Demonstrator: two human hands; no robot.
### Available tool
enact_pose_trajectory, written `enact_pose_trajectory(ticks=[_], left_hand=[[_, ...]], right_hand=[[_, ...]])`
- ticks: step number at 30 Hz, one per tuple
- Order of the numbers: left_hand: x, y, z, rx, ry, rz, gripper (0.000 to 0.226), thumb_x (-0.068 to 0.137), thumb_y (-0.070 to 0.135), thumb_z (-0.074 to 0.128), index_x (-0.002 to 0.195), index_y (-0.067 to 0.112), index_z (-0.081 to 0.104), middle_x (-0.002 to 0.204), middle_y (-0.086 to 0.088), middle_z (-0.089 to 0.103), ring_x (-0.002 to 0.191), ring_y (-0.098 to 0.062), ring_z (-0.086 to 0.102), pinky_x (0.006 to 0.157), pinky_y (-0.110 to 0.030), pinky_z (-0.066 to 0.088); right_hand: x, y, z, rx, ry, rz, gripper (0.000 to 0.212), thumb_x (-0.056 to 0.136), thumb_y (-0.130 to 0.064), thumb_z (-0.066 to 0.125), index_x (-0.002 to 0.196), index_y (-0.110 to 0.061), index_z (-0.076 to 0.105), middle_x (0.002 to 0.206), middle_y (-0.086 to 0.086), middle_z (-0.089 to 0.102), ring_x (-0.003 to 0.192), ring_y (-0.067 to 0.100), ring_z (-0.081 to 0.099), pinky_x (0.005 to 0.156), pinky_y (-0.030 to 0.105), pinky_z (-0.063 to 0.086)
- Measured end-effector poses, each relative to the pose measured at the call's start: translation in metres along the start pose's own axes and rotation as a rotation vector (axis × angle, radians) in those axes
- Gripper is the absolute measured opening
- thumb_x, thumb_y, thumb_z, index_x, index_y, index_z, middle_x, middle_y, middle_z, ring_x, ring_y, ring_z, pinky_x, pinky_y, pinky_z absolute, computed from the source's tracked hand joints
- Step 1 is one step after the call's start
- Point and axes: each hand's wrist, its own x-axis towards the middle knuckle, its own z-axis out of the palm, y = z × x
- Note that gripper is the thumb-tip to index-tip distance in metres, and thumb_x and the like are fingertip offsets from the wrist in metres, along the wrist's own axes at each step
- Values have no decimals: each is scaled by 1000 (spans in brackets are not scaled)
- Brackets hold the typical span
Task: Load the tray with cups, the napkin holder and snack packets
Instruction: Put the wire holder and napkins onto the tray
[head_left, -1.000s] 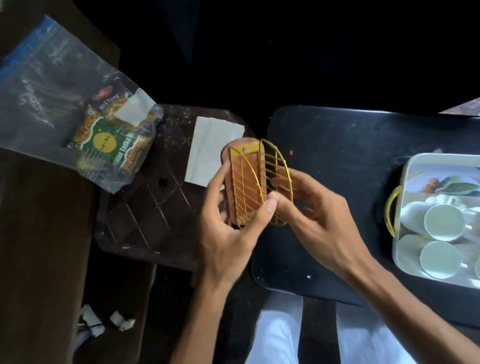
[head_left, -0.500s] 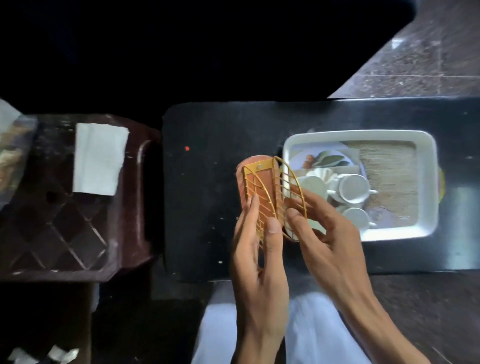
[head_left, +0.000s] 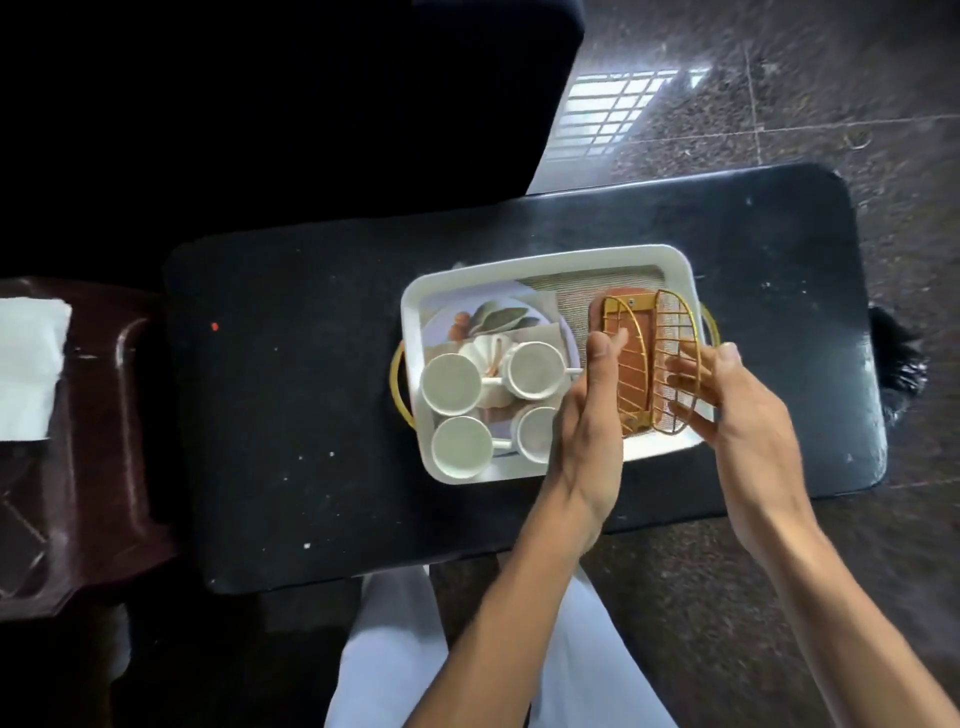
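A white tray (head_left: 545, 259) with gold handles sits on the black table (head_left: 291, 415). Several white cups (head_left: 450, 384) stand in its left half. The napkin holder (head_left: 638, 364), with gold wire sides on an orange-brown base, is over the tray's right half, and I cannot tell whether it touches the tray floor. My left hand (head_left: 587, 431) pinches its left side with thumb and fingertips. My right hand (head_left: 748, 415) holds the right wire panel, with the fingers showing through the wires and the thumb outside. No snack packets are in view.
A dark brown plastic stool (head_left: 119, 467) stands against the table's left end with a white folded napkin (head_left: 26, 364) on it. The speckled stone floor (head_left: 779, 130) lies beyond and to the right of the table. My white-clad legs are below the table's near edge.
Both hands carried the napkin holder to the right, from over the stool's edge to over the tray's right half. My view swung right, so the snack bag left the frame.
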Motion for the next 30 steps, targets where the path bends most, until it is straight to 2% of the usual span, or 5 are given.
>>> enact_pose_trajectory(ticks=[6, 12, 23, 26, 30], left_hand=[[40, -20, 27, 23, 73, -37, 88, 79, 79, 24, 147, 30, 50, 123, 19, 55, 93, 20, 51, 86, -14, 40], [57, -32, 33, 42, 142, -114, 84, 83, 80, 24, 145, 31, 52, 147, 4, 54, 132, -10, 51, 117, -44, 38], [71, -54, 25, 102, 141, -175, 62, 98, 68, 26, 142, 33, 52, 128, 12, 62, 113, 1, 57, 115, -43, 42], [67, -47, 22, 225, 85, -143, 46, 102, 64, 29, 127, 40, 59, 125, 13, 67, 118, -3, 61, 114, -43, 44], [50, -31, 0, 479, 123, 136, 58, 102, 56, 38, 152, 27, 43, 159, 6, 44, 147, -4, 36, 123, -35, 31]], right_hand=[[39, 23, -16, -27, -24, 101, 52, 94, -72, 25, 94, -54, 74, 100, -18, 76, 103, 4, 69, 104, 46, 48], [57, 43, -18, -22, -62, 127, 46, 94, -70, 25, 91, -61, 70, 100, -22, 74, 106, 4, 66, 105, 45, 48], [66, 65, -11, -133, -23, 114, 52, 98, -64, 24, 85, -51, 72, 87, -22, 73, 88, -7, 65, 82, 26, 50], [64, 64, -9, -261, 65, -38, 50, 106, -51, 28, 90, -26, 68, 98, -5, 71, 91, 2, 62, 83, 31, 50], [54, 43, 0, -369, 199, -317, 36, 106, -37, 40, 129, -19, 60, 123, -12, 58, 120, 13, 50, 98, 27, 39]])
